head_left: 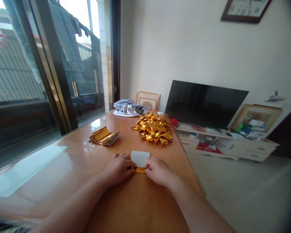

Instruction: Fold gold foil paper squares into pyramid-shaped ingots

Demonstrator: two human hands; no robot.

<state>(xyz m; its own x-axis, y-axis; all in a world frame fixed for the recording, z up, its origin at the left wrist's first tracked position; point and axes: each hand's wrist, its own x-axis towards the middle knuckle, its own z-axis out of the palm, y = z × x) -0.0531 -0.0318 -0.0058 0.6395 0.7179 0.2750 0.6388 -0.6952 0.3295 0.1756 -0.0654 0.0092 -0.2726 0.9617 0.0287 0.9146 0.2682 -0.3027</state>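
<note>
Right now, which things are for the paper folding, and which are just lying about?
Seem for folding:
- partly folded gold paper in both hands
- gold paper stack
- folded gold pieces

Just about:
- bundled cloth
- television
- wall clock

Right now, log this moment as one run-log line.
paper sheet: pale face up, gold strip at near edge; left hand: on strip's left end; right hand: on its right end; folded gold pieces: heaped beyond
</note>
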